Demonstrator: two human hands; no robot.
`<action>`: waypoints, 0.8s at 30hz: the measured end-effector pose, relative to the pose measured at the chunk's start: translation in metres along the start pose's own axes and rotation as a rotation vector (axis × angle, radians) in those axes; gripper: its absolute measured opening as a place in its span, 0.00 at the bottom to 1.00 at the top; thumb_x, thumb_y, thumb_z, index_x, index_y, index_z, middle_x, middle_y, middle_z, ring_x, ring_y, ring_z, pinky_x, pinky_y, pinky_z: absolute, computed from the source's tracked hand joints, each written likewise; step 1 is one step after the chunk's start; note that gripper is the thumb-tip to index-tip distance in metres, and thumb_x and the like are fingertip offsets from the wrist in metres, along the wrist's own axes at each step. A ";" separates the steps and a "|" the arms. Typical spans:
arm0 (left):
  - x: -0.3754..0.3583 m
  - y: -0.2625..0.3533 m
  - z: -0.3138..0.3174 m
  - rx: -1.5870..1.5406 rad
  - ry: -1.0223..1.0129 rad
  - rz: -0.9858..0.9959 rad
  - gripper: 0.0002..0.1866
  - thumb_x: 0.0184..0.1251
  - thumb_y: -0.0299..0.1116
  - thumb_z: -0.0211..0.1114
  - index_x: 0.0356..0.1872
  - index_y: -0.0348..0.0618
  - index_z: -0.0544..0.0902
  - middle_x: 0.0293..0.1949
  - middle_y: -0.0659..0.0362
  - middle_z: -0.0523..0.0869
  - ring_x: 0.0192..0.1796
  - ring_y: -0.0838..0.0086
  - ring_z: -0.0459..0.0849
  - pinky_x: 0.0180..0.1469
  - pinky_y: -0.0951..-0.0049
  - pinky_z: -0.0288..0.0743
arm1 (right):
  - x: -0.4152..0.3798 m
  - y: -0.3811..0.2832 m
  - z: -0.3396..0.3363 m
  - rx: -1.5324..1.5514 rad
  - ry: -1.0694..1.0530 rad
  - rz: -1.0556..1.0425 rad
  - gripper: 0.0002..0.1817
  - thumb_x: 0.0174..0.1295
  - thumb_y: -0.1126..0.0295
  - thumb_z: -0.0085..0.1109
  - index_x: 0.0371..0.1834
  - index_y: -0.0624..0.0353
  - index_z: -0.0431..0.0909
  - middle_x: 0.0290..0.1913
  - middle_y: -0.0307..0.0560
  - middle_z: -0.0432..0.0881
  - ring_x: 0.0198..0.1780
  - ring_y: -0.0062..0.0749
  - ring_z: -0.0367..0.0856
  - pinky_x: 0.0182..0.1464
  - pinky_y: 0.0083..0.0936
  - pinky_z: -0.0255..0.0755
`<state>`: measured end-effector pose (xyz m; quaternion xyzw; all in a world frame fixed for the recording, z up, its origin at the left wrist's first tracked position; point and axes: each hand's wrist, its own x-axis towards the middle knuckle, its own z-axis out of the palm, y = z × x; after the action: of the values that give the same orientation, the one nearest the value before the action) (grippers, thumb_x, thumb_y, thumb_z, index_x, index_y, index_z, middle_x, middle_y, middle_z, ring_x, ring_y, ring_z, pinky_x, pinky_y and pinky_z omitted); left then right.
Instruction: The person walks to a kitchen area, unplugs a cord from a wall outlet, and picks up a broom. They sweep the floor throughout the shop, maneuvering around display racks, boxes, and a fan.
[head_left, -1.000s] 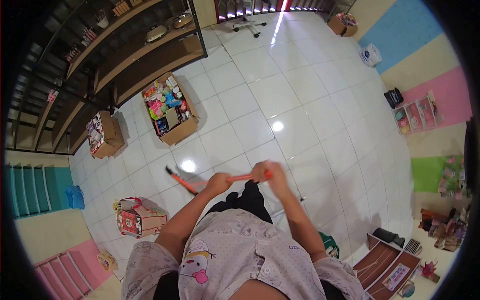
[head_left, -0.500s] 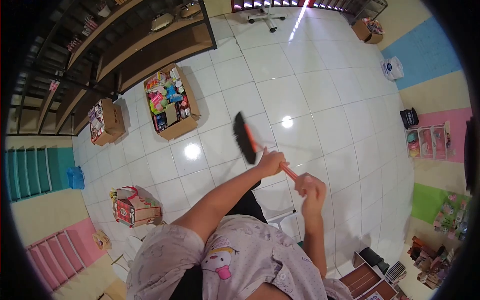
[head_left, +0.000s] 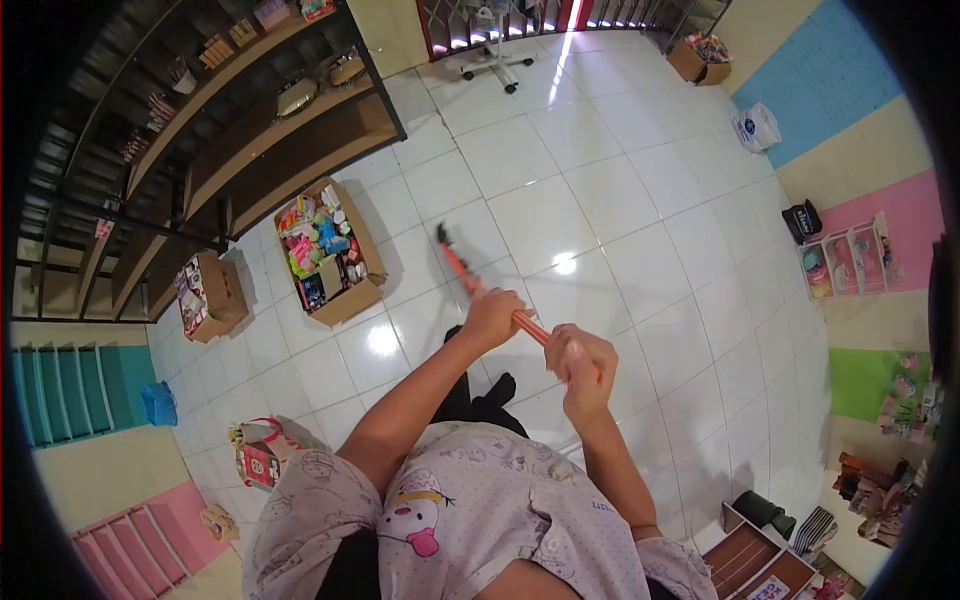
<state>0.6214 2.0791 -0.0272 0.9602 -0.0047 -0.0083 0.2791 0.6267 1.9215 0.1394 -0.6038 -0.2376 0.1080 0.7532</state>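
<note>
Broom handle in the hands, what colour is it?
Orange-red; the broom handle shows best in the head view, running between the left hand and right hand.

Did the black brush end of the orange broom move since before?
Yes. The black brush end of the orange broom swung away from the person, nearer the open cardboard box of colourful packets.

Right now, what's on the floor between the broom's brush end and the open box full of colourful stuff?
Nothing. In the head view, only bare white floor tiles lie between the broom and the open cardboard box.
</note>
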 end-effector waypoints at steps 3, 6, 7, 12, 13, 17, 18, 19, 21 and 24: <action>-0.004 -0.083 0.042 -0.055 0.033 -0.109 0.17 0.62 0.47 0.61 0.20 0.46 0.82 0.26 0.57 0.83 0.37 0.57 0.82 0.57 0.35 0.58 | 0.017 0.064 0.001 0.097 0.014 0.210 0.24 0.69 0.66 0.42 0.12 0.62 0.60 0.16 0.41 0.66 0.22 0.26 0.64 0.29 0.26 0.59; 0.005 -0.124 0.044 0.103 -0.187 -0.315 0.19 0.62 0.52 0.58 0.24 0.49 0.83 0.31 0.56 0.84 0.43 0.58 0.82 0.59 0.38 0.61 | 0.035 0.119 0.015 0.136 -0.036 0.277 0.24 0.69 0.67 0.41 0.12 0.62 0.58 0.17 0.42 0.65 0.22 0.26 0.63 0.29 0.25 0.59; 0.014 -0.129 0.036 0.112 -0.193 -0.306 0.19 0.63 0.52 0.57 0.24 0.49 0.83 0.32 0.56 0.84 0.44 0.58 0.82 0.60 0.38 0.61 | 0.050 0.123 0.022 0.136 -0.028 0.304 0.24 0.69 0.68 0.41 0.12 0.63 0.58 0.17 0.42 0.65 0.22 0.26 0.64 0.29 0.24 0.59; 0.109 -0.138 0.018 -0.102 -0.166 -0.148 0.12 0.61 0.46 0.61 0.27 0.50 0.81 0.33 0.58 0.85 0.44 0.58 0.82 0.59 0.28 0.52 | 0.142 0.086 0.016 0.033 0.127 0.242 0.24 0.68 0.68 0.42 0.11 0.64 0.63 0.15 0.42 0.67 0.20 0.27 0.65 0.29 0.26 0.62; 0.130 -0.133 0.009 -0.127 -0.216 -0.107 0.12 0.60 0.46 0.63 0.27 0.50 0.81 0.33 0.60 0.84 0.44 0.59 0.82 0.59 0.26 0.50 | 0.156 0.081 0.023 -0.067 0.131 0.250 0.23 0.67 0.68 0.43 0.11 0.64 0.63 0.15 0.42 0.67 0.20 0.29 0.66 0.29 0.27 0.62; 0.191 -0.142 0.018 -0.295 -0.117 0.041 0.15 0.59 0.49 0.64 0.21 0.52 0.78 0.29 0.65 0.82 0.40 0.63 0.81 0.59 0.24 0.47 | 0.196 0.092 0.059 -0.609 0.044 0.110 0.18 0.61 0.69 0.49 0.15 0.66 0.65 0.16 0.47 0.67 0.20 0.36 0.64 0.31 0.31 0.62; 0.204 -0.149 0.020 -0.325 -0.136 0.026 0.15 0.57 0.49 0.65 0.20 0.52 0.77 0.28 0.66 0.82 0.39 0.65 0.80 0.59 0.24 0.46 | 0.206 0.105 0.065 -0.634 0.023 0.093 0.17 0.61 0.69 0.49 0.16 0.66 0.65 0.16 0.49 0.66 0.20 0.38 0.64 0.31 0.32 0.62; 0.215 -0.152 0.021 -0.355 -0.159 0.010 0.15 0.56 0.48 0.67 0.20 0.53 0.76 0.27 0.67 0.81 0.38 0.66 0.80 0.59 0.23 0.44 | 0.215 0.114 0.070 -0.660 0.004 0.080 0.16 0.61 0.69 0.49 0.17 0.66 0.66 0.17 0.50 0.66 0.20 0.40 0.64 0.32 0.33 0.62; 0.233 -0.154 0.025 -0.378 0.053 0.109 0.14 0.55 0.45 0.68 0.18 0.53 0.75 0.24 0.67 0.78 0.38 0.67 0.78 0.61 0.25 0.44 | 0.237 0.108 0.068 -0.597 0.088 0.097 0.14 0.58 0.72 0.52 0.16 0.65 0.66 0.18 0.53 0.68 0.22 0.46 0.66 0.30 0.36 0.61; 0.244 -0.129 -0.053 -0.241 0.050 0.244 0.15 0.59 0.44 0.65 0.18 0.50 0.77 0.23 0.64 0.77 0.39 0.66 0.78 0.62 0.31 0.49 | 0.259 0.064 0.066 -0.543 0.022 0.044 0.12 0.55 0.73 0.53 0.16 0.63 0.67 0.18 0.52 0.69 0.23 0.46 0.67 0.29 0.37 0.61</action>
<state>0.8672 2.2131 -0.0554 0.9119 -0.1134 0.0490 0.3914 0.8262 2.1103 0.1471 -0.7896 -0.2365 0.0499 0.5640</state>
